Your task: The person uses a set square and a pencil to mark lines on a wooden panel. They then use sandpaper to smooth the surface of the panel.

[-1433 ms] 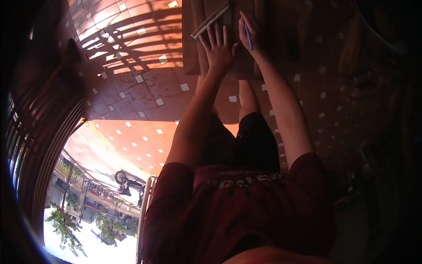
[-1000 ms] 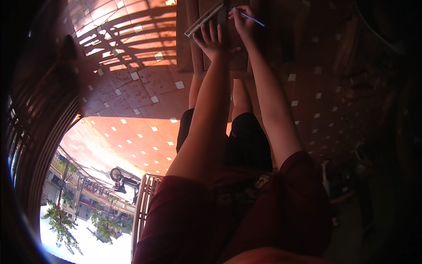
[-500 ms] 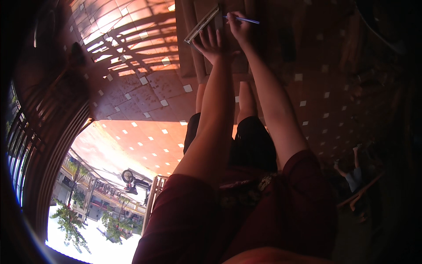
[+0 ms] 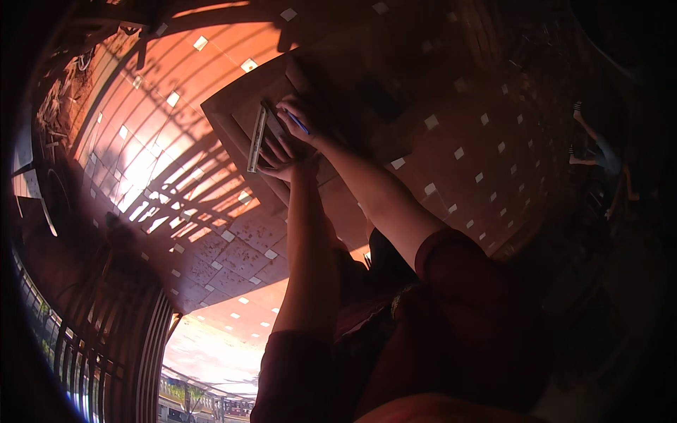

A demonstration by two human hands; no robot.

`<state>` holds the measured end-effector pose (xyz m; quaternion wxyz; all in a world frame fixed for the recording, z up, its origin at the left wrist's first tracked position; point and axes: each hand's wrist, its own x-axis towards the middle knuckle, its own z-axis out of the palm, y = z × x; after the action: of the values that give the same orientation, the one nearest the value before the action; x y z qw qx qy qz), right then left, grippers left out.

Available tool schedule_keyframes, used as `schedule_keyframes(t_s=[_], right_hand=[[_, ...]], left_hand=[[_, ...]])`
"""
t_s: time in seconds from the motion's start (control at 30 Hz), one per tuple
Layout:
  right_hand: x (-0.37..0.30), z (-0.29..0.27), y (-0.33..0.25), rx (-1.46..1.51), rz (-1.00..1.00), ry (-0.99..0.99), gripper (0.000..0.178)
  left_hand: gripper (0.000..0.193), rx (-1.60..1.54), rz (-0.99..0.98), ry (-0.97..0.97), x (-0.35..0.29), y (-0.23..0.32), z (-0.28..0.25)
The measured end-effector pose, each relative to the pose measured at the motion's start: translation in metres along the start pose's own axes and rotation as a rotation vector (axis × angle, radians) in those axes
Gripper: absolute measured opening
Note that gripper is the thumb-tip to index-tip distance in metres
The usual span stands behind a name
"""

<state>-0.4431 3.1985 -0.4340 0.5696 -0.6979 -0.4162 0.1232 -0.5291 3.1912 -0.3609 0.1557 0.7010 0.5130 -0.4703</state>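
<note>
A narrow, pale straight ruler (image 4: 257,141) lies on a brown wooden surface (image 4: 233,120). My left hand (image 4: 278,161) rests flat beside it, fingers stretched and apart, the fingertips at the ruler's edge. Whether they press on the ruler or only touch it is hard to make out. Closed around a blue pen (image 4: 299,123), my right hand (image 4: 305,114) is on the same surface, near the ruler's far end. The pen's tip is toward the ruler, but its contact with the surface is too dark to see.
Reddish floor tiles (image 4: 236,236) with small white inserts surround the wooden surface, striped by railing shadows. Dark slatted railing (image 4: 123,345) stands at the lower left. Another person (image 4: 605,151) is dimly visible at the far right.
The view has turned, so the wooden surface and both hands appear lower and further left. My right hand still holds the pen, now slanted differently; my left hand stays by the ruler.
</note>
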Motion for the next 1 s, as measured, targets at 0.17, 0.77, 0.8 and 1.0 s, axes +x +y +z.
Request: schedule_keyframes(t_s=[0.17, 0.77, 0.8, 1.0], right_hand=[[0.002, -0.010, -0.032, -0.259, -0.033, -0.135, 0.013], [-0.008, -0.006, -0.017, -1.105, -0.130, -0.386, 0.058], [-0.005, -0.007, -0.022, -1.087, -0.113, -0.387, 0.058], [-0.002, 0.007, -0.034, -0.736, 0.035, -0.321, 0.056]], left_hand=[[0.100, 0.124, -0.035, 0.081, 0.007, -0.001, 0.021], [0.075, 0.265, 0.231, 0.886, 0.007, 0.065, -0.052], [0.084, 0.296, 0.226, 0.852, 0.022, 0.068, -0.036], [0.081, 0.326, 0.228, 0.647, 0.006, 0.062, -0.058]])
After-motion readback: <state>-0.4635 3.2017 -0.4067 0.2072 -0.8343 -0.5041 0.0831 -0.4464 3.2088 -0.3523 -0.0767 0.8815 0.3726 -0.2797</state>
